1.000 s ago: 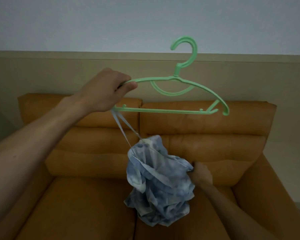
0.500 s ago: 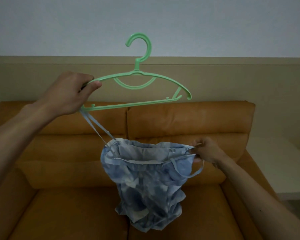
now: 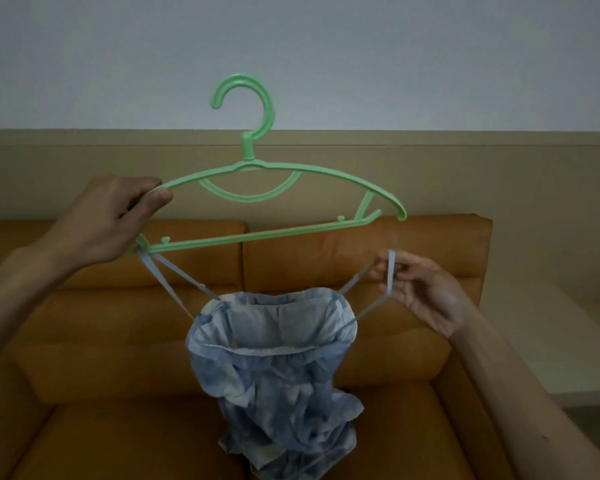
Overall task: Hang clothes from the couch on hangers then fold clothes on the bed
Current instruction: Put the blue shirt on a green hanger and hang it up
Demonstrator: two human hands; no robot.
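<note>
A green plastic hanger [image 3: 274,174] is held up in front of the wall, hook upward. My left hand [image 3: 115,220] grips its left end. A blue tie-dye strappy top [image 3: 274,368] hangs below it, bunched up, its left strap looped over the hanger's left corner by my left hand. My right hand [image 3: 420,289] pinches the top's right strap [image 3: 390,271] between its fingers, lifted below and apart from the hanger's right end. The top's neckline gapes open between the two straps.
An orange leather couch [image 3: 361,258] fills the lower view, its seat under the hanging top. A beige panelled wall [image 3: 499,174] runs behind it. A pale surface [image 3: 586,341] lies to the couch's right.
My right hand moved from the top's edge to its right strap and raised it toward the hanger. The top opened out between the straps. The hanger shifted right in view.
</note>
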